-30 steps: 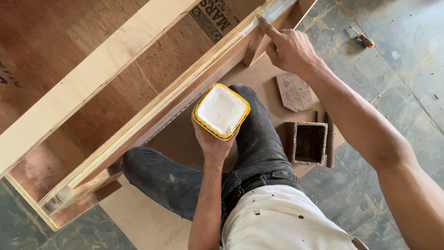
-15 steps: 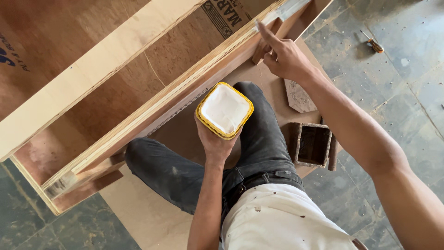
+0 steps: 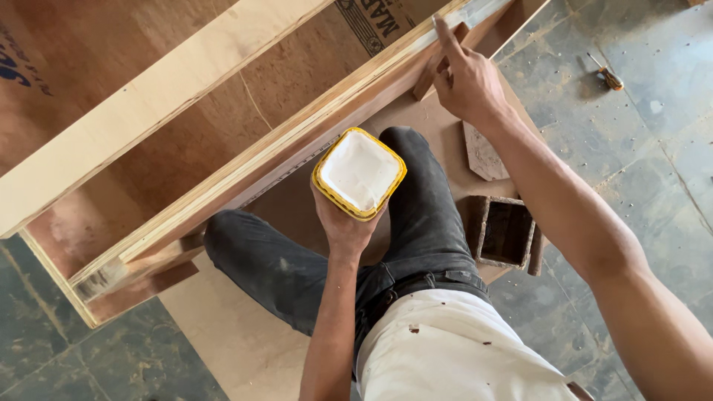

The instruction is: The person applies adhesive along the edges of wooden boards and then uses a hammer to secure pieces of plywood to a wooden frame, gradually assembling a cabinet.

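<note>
Here the left hand [image 3: 343, 223] holds a square yellow tub [image 3: 359, 173] from below, its fingers closed around the tub's underside so that the open top faces up. The tub is full of a white paste and sits tilted slightly, above the person's bent knee in dark jeans [image 3: 416, 193]. It hangs just beside the near edge of a long plywood frame [image 3: 223, 111] that runs slantwise across the view, but it does not touch the wood.

The right hand [image 3: 468, 82] reaches out to the far stretch of that same edge. Its forefinger is stretched out and pressed along the pale top edge of the board, which looks wet and shiny there; the other fingers are curled in loosely and hold nothing that can be made out.

The frame rests on a brown hardboard sheet [image 3: 223, 349] spread over the dark stone floor [image 3: 653, 148]. On the sheet, near the person's right hip, stands a small open wooden box [image 3: 506, 232], and just beyond it lies a flat, irregular offcut of board [image 3: 483, 154]. Well apart, on the floor, lies a small screwdriver [image 3: 605, 72] with an orange handle.
</note>
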